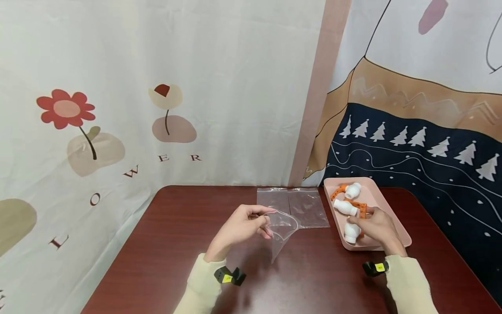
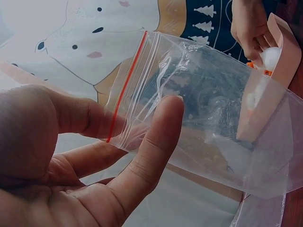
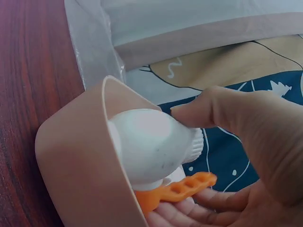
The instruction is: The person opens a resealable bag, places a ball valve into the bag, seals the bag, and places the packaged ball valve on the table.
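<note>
My left hand (image 1: pixel 244 224) holds a clear zip bag (image 1: pixel 281 226) by its mouth edge, above the table. A red line (image 2: pixel 127 85) runs along that edge, and the bag's film spreads out past the fingers in the left wrist view. Inside the pink tray (image 1: pixel 392 218), my right hand (image 1: pixel 374 226) grips a white bulb-shaped piece (image 3: pixel 149 144) with a ribbed end. The thumb lies on its white side; the other fingers curl under an orange strip with holes (image 3: pixel 187 187). Other white bulbs with orange strips lie there, including one at the far end (image 1: pixel 352 190).
Flat clear zip bags (image 1: pixel 307 207) lie at the back of the dark red table (image 1: pixel 188 231), left of the tray. A printed curtain (image 1: pixel 235 87) hangs right behind the table's back edge. A dark blue part of it with tree shapes (image 1: pixel 417 137) hangs beyond the tray.
</note>
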Tool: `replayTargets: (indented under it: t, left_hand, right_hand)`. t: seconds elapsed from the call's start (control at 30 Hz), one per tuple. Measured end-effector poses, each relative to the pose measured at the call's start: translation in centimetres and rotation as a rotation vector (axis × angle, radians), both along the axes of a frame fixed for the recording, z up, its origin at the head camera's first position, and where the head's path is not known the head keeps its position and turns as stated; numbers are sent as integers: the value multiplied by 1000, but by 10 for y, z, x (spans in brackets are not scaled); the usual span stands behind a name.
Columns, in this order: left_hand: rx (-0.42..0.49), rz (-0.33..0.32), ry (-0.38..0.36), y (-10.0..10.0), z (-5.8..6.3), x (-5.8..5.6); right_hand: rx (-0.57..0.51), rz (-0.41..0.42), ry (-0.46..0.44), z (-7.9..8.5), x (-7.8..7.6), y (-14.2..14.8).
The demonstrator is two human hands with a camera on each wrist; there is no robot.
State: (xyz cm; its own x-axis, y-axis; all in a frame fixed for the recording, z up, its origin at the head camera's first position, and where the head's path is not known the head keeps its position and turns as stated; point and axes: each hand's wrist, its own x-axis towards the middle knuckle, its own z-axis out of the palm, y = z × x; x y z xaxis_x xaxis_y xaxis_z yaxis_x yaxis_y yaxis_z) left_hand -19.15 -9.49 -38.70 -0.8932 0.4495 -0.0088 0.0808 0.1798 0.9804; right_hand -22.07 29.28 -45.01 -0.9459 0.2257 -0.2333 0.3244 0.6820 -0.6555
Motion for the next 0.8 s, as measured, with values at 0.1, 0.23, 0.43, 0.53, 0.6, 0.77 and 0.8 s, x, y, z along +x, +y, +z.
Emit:
replayTargets:
  t: [0.1,0.23,0.43,0.53,0.6,0.77,0.8]
  left_hand:
    - [3,-2,4,0,-1,0]
    - [3,-7,12,0,-1,-1]
    - [-2,-10,6,0,-1,-3]
    - [0,-13,9,0,-1,-3]
    - [-2,-14,12,0,-1,-3]
    - [-3,-16,12,0,-4,-4]
    - [-1,-17,11,0,-5,-4]
  right_hand:
    - [7,9,88,0,3,-2]
    - [10,31,204,1,6,-5]
    - [9,60,336,9,9,-11]
    - [-8,76,379,15,11,-15]
    - [-31,88,406,19,13,-19]
    - [-96,119,469,28,18,-28]
    - [-108,123,479,30,19,-30]
